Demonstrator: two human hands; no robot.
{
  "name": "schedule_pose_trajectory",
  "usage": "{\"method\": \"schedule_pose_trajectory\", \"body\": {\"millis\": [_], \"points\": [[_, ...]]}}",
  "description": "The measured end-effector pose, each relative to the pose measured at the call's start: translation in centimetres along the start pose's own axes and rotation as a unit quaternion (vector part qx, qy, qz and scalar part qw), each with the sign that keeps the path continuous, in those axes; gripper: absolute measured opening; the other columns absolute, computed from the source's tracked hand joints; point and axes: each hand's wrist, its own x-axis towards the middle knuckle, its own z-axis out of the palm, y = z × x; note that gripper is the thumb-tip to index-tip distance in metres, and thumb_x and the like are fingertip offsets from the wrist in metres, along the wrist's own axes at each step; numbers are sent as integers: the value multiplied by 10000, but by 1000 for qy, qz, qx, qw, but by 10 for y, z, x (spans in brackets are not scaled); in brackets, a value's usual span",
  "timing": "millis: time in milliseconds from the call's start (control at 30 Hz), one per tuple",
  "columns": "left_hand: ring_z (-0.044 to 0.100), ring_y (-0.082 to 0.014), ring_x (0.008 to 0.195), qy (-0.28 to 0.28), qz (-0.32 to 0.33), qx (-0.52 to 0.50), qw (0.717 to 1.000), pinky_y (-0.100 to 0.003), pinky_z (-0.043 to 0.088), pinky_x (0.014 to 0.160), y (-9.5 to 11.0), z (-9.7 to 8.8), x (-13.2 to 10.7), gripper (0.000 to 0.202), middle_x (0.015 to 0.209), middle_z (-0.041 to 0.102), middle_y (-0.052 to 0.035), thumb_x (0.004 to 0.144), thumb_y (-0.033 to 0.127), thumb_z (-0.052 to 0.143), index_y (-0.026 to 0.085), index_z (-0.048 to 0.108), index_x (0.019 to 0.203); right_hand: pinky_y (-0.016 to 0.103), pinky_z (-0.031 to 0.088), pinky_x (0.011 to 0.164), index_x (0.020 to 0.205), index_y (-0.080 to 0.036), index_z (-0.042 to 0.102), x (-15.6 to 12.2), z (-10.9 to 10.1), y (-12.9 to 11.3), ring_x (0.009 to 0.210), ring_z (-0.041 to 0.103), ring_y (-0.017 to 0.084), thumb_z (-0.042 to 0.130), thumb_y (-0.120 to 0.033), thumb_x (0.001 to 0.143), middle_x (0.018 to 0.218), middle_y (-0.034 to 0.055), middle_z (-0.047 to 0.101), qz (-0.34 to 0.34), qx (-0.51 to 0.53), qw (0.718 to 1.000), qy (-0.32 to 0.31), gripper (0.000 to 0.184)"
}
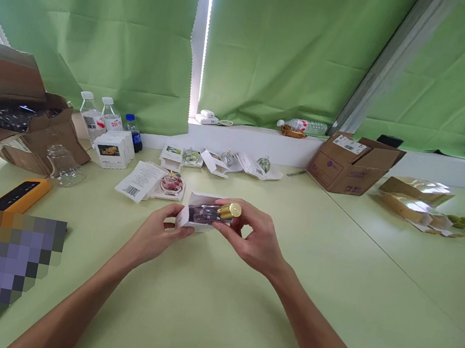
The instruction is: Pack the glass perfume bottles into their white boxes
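Head view: left grip [155, 238] holds a small white box [187, 218] over the pale green surface [207, 319]; right grip [254, 241] pinches the gold-capped bottle [217, 213] lying in it. Green curtains [282, 45] hang behind, cardboard box [350, 168] at right.

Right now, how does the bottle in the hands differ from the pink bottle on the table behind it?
The gold-capped bottle lies on its side; the pink bottle stands upright. The gold-capped bottle looks dark purple, the pink bottle reddish. The gold-capped bottle sits partly in a white box in the left hand, the right hand gripping its cap end; the pink bottle stands untouched on the table. Both are small glass bottles.
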Motion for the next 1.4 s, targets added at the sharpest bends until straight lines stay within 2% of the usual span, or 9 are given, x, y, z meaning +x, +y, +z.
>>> {"method": "schedule_pose_trajectory", "body": {"millis": [200, 500, 633, 933, 1167, 1400], "points": [[579, -233, 1070, -16, 3, -18, 1000, -348, 500, 881, -3, 1, 2, 369, 1133, 621, -53, 795, 356, 643, 212, 563, 1125, 243, 402, 459, 1044, -196, 620, 0, 0, 0, 485, 403, 62, 657, -225, 814, 1025, 55, 650, -1, -16, 1000, -22, 234], [615, -230, 959, -28, 2, 31, 999, -334, 508, 818, -4, 2, 0, 430, 1092, 652, -50, 774, 423, 658, 223, 595, 1149, 250, 413, 492, 1080, -201, 615, 0, 1, -4, 484, 396, 64, 663, -225, 813, 1015, 53, 662, -10, -19, 998, -51, 272], [617, -242, 975, -35, -1, 24, 999, -332, 503, 823, -4, 2, 1, 413, 1111, 660, -58, 774, 404, 654, 216, 605, 1138, 249, 430, 498, 1087, -206, 617, 0, 3, -5, 480, 385, 56, 678, -226, 801, 1064, 60, 647, -18, -7, 998, -67, 292], [628, -234, 942, -43, -5, 16, 999, -323, 509, 804, -5, 2, 1, 381, 1086, 674, -52, 761, 305, 637, 204, 613, 1129, 231, 408, 464, 1103, -212, 608, 0, 5, -5, 523, 404, 65, 655, -220, 816, 1075, 75, 602, -22, 11, 996, -89, 291], [623, -249, 964, -35, 8, 17, 999, -332, 508, 811, -7, 2, 2, 414, 1095, 675, -56, 752, 320, 649, 208, 617, 1149, 231, 403, 470, 1138, -223, 580, 0, 5, -7, 547, 414, 78, 643, -207, 819, 1060, 71, 609, -21, 7, 995, -100, 326], [626, -222, 909, -35, 25, 12, 999, -301, 498, 787, -4, 3, 1, 374, 1056, 685, -41, 752, 309, 653, 196, 633, 1108, 243, 410, 476, 1114, -226, 595, -1, 6, -8, 556, 437, 83, 644, -197, 815, 1073, 75, 588, -28, 11, 994, -100, 304]]}}
